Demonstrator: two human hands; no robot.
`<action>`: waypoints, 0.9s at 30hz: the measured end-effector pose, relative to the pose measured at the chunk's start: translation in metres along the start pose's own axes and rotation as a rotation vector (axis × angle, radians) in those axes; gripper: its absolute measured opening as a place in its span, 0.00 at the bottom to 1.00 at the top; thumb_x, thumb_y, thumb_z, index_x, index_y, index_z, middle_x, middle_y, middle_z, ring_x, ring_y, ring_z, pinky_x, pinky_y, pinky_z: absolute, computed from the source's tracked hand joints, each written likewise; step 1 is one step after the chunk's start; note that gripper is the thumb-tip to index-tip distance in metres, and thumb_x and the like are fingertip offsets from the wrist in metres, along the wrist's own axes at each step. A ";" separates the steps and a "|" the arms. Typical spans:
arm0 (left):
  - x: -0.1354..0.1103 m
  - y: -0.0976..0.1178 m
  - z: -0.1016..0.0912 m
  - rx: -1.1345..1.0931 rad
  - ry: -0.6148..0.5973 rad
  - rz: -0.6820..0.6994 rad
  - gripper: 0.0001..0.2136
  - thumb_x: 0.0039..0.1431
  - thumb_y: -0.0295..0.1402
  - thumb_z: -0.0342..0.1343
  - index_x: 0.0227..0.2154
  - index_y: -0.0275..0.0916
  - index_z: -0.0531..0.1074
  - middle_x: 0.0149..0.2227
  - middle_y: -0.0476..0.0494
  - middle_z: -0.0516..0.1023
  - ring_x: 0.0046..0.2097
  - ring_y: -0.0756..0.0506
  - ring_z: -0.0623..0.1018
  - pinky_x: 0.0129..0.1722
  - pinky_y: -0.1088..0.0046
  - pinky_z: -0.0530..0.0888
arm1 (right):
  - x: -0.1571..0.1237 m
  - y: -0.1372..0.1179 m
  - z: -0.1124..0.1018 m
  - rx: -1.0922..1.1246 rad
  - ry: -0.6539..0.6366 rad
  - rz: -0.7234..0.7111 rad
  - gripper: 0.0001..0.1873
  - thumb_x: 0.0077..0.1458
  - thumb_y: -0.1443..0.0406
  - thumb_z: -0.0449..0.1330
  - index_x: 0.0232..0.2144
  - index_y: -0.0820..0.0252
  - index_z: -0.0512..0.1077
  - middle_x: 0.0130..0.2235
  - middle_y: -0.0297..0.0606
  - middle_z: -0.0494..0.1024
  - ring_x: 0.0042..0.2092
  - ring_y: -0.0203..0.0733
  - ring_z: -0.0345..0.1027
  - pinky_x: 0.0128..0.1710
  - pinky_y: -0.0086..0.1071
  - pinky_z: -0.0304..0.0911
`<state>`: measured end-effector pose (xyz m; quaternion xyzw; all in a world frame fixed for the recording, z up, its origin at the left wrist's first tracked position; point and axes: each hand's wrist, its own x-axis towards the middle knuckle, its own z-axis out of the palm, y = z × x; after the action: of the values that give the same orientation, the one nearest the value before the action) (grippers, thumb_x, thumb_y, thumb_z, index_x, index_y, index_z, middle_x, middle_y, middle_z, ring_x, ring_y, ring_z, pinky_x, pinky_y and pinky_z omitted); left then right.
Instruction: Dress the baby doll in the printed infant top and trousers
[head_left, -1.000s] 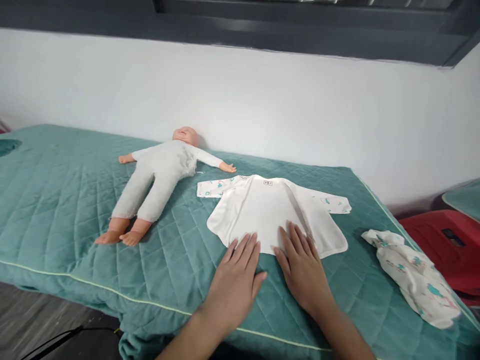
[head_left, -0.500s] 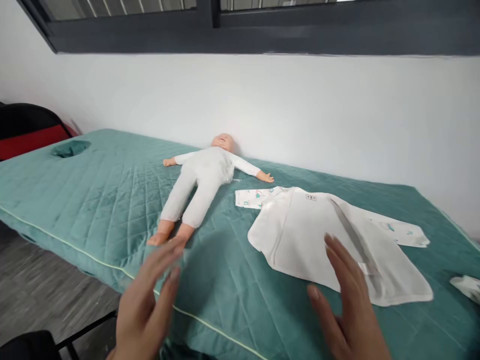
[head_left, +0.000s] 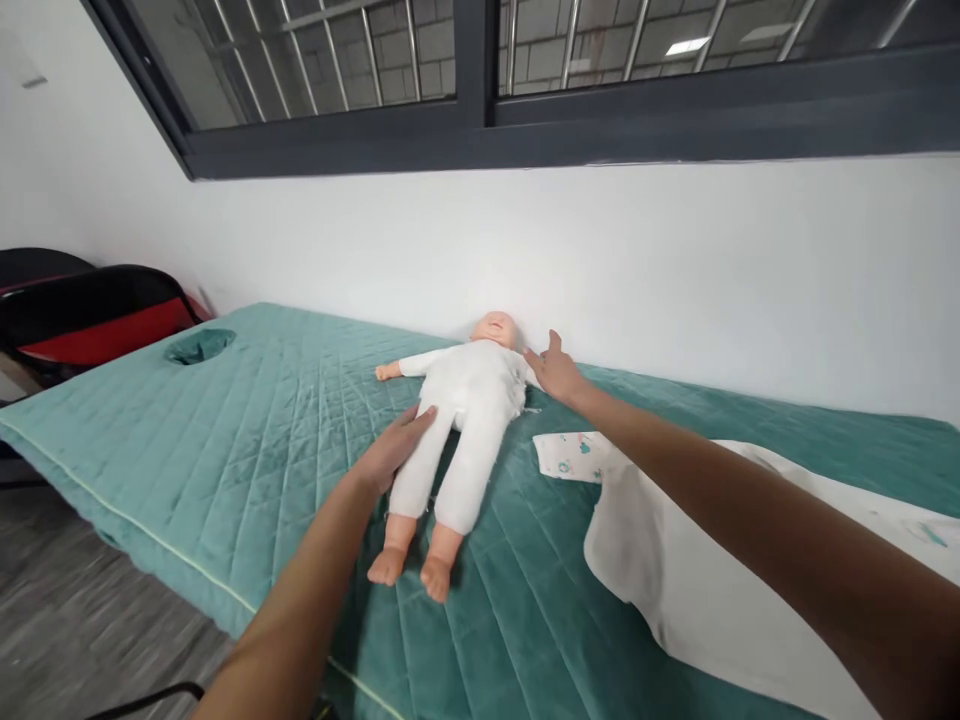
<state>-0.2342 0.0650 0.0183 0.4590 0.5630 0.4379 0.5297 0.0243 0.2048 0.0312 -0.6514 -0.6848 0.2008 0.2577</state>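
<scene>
A baby doll (head_left: 476, 385) with a white cloth body lies on its back on the green quilted bed cover (head_left: 300, 450), its head near the wall. My left hand (head_left: 401, 440) lies open along the doll's thigh on the left side, fingers stretched out. Over by the doll's shoulder on the right, my right hand (head_left: 555, 370) is open with its fingers apart, hiding part of the doll's arm. Beneath my right forearm a white baby garment (head_left: 697, 600) with printed sleeves is spread out, partly covered by the arm.
A white wall (head_left: 675, 270) runs along the far side of the bed, below a dark-framed window (head_left: 472, 130). The cover has a round hole (head_left: 201, 346) at the left. Black-and-red chairs (head_left: 105, 330) stand beyond that end.
Both hands have reached forward from the near edge to the doll, the left to its thigh and the right to its shoulder. The view has tilted up and shifted left.
</scene>
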 end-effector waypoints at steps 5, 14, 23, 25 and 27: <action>0.039 -0.016 -0.002 -0.092 -0.175 -0.076 0.36 0.55 0.65 0.51 0.49 0.36 0.76 0.45 0.30 0.83 0.47 0.34 0.83 0.47 0.57 0.81 | 0.042 -0.038 0.019 0.003 -0.090 -0.021 0.46 0.64 0.42 0.45 0.70 0.72 0.47 0.59 0.62 0.73 0.58 0.63 0.70 0.58 0.52 0.63; 0.017 -0.003 0.043 -0.269 -0.310 -0.042 0.32 0.58 0.61 0.52 0.50 0.38 0.77 0.47 0.34 0.83 0.49 0.33 0.83 0.44 0.57 0.83 | 0.026 -0.037 -0.032 0.018 -0.191 -0.128 0.33 0.65 0.45 0.48 0.58 0.65 0.69 0.60 0.50 0.75 0.58 0.54 0.71 0.58 0.40 0.65; -0.053 0.012 0.204 -0.501 -0.635 -0.050 0.27 0.60 0.50 0.58 0.54 0.35 0.73 0.50 0.34 0.82 0.50 0.34 0.82 0.48 0.58 0.82 | -0.070 0.090 -0.179 -0.083 -0.045 0.146 0.57 0.57 0.32 0.47 0.68 0.74 0.52 0.67 0.65 0.62 0.64 0.62 0.63 0.61 0.48 0.61; -0.068 0.006 0.243 -0.544 -0.682 -0.077 0.27 0.57 0.47 0.63 0.55 0.36 0.72 0.53 0.33 0.80 0.50 0.35 0.82 0.47 0.60 0.82 | -0.099 0.122 -0.204 -0.094 -0.031 0.189 0.54 0.58 0.33 0.47 0.68 0.71 0.54 0.68 0.62 0.61 0.64 0.61 0.63 0.61 0.48 0.61; -0.080 -0.001 0.276 -0.532 -0.718 -0.098 0.28 0.55 0.46 0.65 0.56 0.38 0.71 0.53 0.32 0.80 0.50 0.36 0.82 0.44 0.65 0.83 | -0.125 0.151 -0.223 -0.105 -0.017 0.237 0.52 0.59 0.34 0.47 0.68 0.70 0.53 0.69 0.61 0.60 0.65 0.62 0.61 0.61 0.50 0.60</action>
<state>0.0423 -0.0117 0.0179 0.4022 0.2323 0.3549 0.8113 0.2828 0.0777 0.1035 -0.7384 -0.6149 0.1995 0.1919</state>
